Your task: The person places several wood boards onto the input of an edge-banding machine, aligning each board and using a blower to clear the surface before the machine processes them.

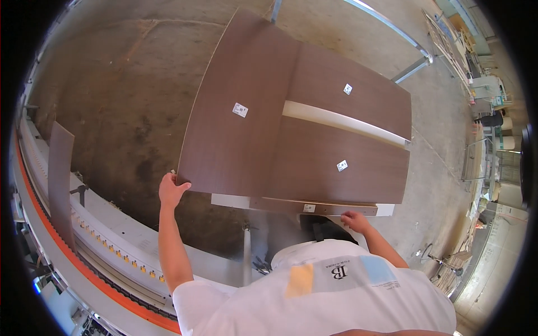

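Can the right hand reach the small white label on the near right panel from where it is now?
Probably yes. The right hand rests at the stack's near edge, and the label lies uncovered on the panel just beyond it.

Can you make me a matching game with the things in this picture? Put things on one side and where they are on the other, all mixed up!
Things:
1. Left hand
2. Right hand
3. Narrow brown panel
4. Metal frame

Places:
A. Standing on the conveyor machine at the left
B. On the near corner of the big brown panel
C. On the floor beyond the panels, top right
D. On the thin strip under the stack

Pairs: 1-B, 2-D, 3-A, 4-C
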`<state>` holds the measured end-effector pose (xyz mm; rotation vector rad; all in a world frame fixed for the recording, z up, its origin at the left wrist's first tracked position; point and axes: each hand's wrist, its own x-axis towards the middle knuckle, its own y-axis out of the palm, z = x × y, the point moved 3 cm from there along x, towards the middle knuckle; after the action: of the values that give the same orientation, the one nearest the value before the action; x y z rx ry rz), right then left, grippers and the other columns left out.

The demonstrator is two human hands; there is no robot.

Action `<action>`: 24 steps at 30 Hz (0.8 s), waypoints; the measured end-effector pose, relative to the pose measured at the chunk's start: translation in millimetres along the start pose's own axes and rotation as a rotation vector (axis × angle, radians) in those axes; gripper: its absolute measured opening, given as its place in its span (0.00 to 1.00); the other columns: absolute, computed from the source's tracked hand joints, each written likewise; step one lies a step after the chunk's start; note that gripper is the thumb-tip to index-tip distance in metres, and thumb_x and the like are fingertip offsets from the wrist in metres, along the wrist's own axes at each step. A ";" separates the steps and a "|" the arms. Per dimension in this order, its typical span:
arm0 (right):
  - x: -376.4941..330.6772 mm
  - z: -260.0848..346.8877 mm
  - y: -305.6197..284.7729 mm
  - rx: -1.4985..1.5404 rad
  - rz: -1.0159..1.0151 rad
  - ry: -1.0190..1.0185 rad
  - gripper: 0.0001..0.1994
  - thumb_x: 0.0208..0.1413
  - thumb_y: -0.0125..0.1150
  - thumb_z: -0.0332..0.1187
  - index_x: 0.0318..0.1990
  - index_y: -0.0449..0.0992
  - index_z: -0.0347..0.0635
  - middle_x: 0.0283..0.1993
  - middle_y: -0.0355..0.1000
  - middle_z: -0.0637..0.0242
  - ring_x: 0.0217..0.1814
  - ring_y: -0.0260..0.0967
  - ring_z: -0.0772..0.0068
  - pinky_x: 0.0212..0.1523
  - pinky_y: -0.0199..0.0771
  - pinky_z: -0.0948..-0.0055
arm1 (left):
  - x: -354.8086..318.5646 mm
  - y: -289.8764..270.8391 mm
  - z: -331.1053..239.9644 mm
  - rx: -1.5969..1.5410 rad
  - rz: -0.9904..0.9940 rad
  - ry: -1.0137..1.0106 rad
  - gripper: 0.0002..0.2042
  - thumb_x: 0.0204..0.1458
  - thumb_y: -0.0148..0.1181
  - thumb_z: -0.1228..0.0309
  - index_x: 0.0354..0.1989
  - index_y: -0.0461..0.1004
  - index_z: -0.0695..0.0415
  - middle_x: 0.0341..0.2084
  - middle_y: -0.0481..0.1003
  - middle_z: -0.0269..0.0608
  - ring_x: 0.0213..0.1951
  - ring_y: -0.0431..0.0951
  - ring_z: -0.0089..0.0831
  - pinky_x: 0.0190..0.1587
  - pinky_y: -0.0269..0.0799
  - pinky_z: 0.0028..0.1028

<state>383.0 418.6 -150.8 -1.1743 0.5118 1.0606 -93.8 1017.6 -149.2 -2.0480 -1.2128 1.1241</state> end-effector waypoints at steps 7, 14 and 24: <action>45.0 238.6 -23.3 0.453 0.143 -0.354 0.23 0.70 0.63 0.50 0.58 0.82 0.39 0.45 0.84 0.66 0.41 0.77 0.76 0.44 0.78 0.71 | -134.1 -46.2 -126.8 -0.088 -0.077 0.127 0.16 0.47 0.78 0.75 0.37 0.74 0.59 0.32 0.77 0.44 0.35 0.81 0.42 0.40 0.76 0.39; 74.8 385.5 -92.3 0.726 0.045 -0.397 0.39 0.66 0.58 0.67 0.65 0.76 0.37 0.61 0.79 0.59 0.57 0.80 0.64 0.56 0.79 0.59 | -249.3 60.4 -209.5 -0.024 -0.112 0.441 0.13 0.46 0.74 0.75 0.37 0.74 0.55 0.36 0.75 0.46 0.37 0.78 0.50 0.37 0.76 0.44; 125.8 318.8 -139.4 0.538 -0.100 -0.295 0.18 0.61 0.68 0.45 0.39 0.82 0.35 0.36 0.82 0.63 0.32 0.79 0.71 0.34 0.74 0.72 | -332.4 155.1 -237.5 0.194 -0.332 0.460 0.14 0.43 0.68 0.78 0.40 0.76 0.54 0.39 0.77 0.40 0.41 0.79 0.44 0.40 0.77 0.41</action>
<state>502.5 759.6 -70.9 -0.5531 0.4614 0.9119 92.4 648.8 -6.8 -1.7459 -1.1036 0.5503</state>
